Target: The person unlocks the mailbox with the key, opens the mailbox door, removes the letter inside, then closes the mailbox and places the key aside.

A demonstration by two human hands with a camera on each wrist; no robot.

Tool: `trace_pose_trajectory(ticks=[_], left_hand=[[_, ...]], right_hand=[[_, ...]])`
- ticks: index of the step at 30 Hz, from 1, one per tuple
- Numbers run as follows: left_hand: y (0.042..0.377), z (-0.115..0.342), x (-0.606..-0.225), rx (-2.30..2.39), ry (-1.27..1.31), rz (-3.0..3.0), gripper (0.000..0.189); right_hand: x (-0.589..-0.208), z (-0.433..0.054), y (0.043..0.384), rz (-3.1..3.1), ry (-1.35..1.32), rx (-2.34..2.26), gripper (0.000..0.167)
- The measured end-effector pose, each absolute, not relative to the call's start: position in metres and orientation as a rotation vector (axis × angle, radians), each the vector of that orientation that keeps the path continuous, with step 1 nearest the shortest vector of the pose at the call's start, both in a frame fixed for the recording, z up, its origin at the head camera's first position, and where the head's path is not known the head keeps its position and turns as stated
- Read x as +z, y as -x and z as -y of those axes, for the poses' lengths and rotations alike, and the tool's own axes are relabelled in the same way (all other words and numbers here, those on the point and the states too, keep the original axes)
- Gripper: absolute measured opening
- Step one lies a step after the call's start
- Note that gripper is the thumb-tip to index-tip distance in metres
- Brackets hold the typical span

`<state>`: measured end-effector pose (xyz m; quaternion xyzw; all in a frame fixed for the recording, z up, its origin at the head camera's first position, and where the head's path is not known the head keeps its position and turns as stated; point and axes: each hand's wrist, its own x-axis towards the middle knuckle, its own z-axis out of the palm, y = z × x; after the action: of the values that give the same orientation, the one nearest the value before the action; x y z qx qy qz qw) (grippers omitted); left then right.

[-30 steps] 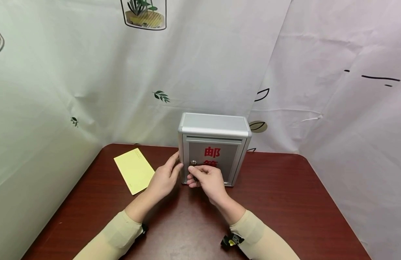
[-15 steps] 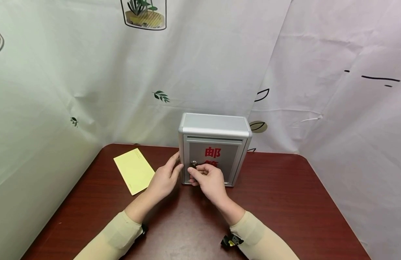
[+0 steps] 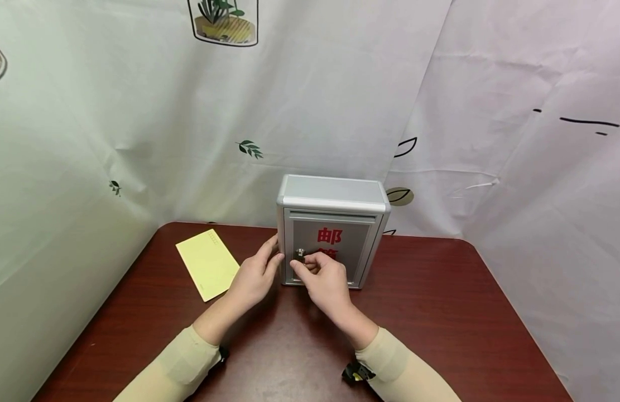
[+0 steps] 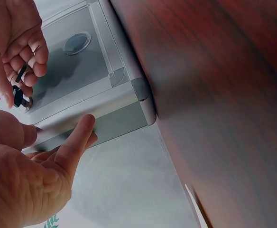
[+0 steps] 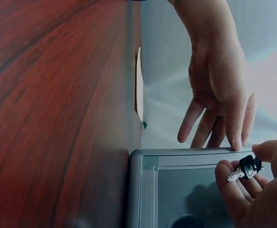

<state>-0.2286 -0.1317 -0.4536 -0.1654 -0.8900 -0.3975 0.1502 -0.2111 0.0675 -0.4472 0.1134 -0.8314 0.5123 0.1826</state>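
Note:
A silver metal mailbox (image 3: 335, 192) with red characters on its door stands upright on the table. My left hand (image 3: 251, 277) rests against its left side, fingers fairly straight along the side panel and thumb at the front edge. At the door's left, my right hand (image 3: 327, 282) pinches a black-headed key (image 4: 18, 96) at the round lock (image 3: 300, 253). In the right wrist view, a second key's silver blade (image 5: 235, 175) shows over the curled fingers. Part of the door lettering is hidden behind the right hand.
A yellow envelope (image 3: 206, 265) lies flat on the dark red table (image 3: 420, 318), left of the mailbox and close to the left forearm. White printed curtains (image 3: 330, 100) hang behind the table and along both sides.
The right hand's fingers have shifted slightly at the lock, with the lower fingers tucked further in and more of the lock showing. The left hand, mailbox and envelope stay nearly unchanged.

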Motion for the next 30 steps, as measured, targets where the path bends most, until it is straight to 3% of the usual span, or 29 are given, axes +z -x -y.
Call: trace_pose_trajectory(ticks=[30], left_hand=[[0.2269, 0.13, -0.4509, -1.118, 0.483, 2.539, 0.055]], right_hand=[[-0.4482, -0.0693, 0.2108, 2.271, -0.518, 0.986, 0.021]])
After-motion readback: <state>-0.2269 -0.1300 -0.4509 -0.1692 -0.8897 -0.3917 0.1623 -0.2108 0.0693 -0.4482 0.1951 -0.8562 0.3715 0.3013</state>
